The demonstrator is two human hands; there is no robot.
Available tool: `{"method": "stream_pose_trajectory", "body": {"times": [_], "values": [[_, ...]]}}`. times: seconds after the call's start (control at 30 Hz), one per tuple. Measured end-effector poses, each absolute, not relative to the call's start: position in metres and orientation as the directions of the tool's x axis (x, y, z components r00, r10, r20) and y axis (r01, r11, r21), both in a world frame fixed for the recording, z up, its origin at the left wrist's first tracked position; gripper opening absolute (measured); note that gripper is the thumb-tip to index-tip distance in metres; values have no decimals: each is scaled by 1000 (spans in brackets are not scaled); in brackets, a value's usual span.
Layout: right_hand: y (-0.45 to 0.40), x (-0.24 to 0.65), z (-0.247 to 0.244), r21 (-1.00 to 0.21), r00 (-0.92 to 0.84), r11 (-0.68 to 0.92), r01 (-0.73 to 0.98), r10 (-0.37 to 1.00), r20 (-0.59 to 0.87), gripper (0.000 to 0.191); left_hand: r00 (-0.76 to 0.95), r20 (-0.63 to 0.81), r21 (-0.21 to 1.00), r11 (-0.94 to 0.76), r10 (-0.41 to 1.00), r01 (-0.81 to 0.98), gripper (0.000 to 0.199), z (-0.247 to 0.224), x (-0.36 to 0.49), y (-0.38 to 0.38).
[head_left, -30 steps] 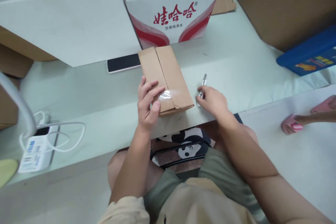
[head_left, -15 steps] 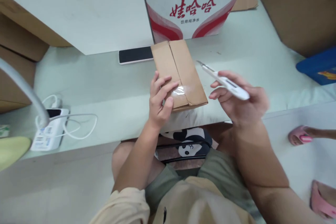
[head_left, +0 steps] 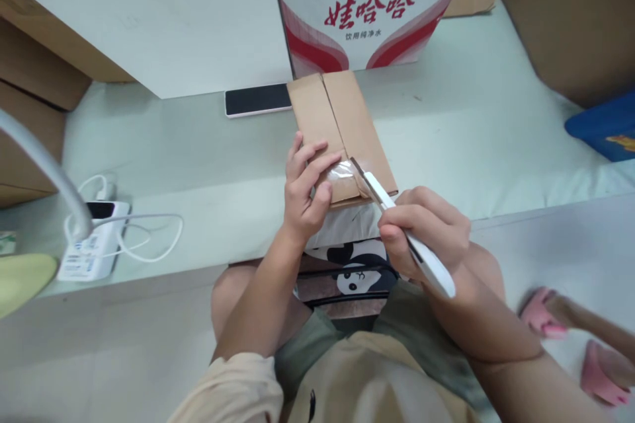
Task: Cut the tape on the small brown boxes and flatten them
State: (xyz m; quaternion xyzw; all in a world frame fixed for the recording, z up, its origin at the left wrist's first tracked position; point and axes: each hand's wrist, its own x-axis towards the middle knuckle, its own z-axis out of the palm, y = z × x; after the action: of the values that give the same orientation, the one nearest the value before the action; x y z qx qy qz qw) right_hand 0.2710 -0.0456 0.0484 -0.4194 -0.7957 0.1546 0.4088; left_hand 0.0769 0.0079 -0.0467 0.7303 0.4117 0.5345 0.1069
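A small brown cardboard box (head_left: 322, 106) lies on the pale green cloth, its two top flaps meeting at a seam. Clear tape (head_left: 341, 170) crosses that seam near the close end. My left hand (head_left: 307, 178) holds the box from its left side, fingers and thumb over the top beside the tape. In my right hand (head_left: 431, 228) is a white utility knife (head_left: 431, 268), gripped like a pen with its blade out. The blade tip is over the seam at the tape; whether it has cut in, I cannot tell.
Behind the box are a dark-screened phone (head_left: 258, 99), a white carton (head_left: 198, 20) and a red-and-white water carton (head_left: 372, 26). A power strip (head_left: 94, 244) with a white cable is at left, near a lamp arm (head_left: 44, 158). Another person's pink slippers (head_left: 538, 314) show at right.
My right hand has moved left and turned the knife from a loose hold to a firm grip, bringing its blade onto the taped seam. My left hand stays on the box.
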Motion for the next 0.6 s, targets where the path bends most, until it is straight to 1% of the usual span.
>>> {"method": "stream_pose_trajectory", "body": {"times": [0.1, 0.13, 0.3, 0.4, 0.6], "values": [[-38, 266, 32, -464, -313, 721, 514, 662, 681, 25, 88, 695, 589, -636, 714, 499, 40, -47, 77, 8], [-36, 265, 28, -436, -316, 738, 515, 637, 703, 26, 88, 698, 586, -638, 710, 500, 40, -47, 77, 8], [-41, 257, 25, -396, -343, 711, 581, 655, 673, 30, 85, 708, 566, -636, 701, 524, 41, -47, 80, 7], [-46, 254, 28, -400, -330, 692, 601, 671, 664, 31, 73, 715, 558, -630, 695, 540, 42, -46, 81, 7], [-53, 255, 31, -493, -317, 662, 565, 726, 610, 25, 71, 717, 551, -626, 694, 552, 43, -46, 80, 7]]}}
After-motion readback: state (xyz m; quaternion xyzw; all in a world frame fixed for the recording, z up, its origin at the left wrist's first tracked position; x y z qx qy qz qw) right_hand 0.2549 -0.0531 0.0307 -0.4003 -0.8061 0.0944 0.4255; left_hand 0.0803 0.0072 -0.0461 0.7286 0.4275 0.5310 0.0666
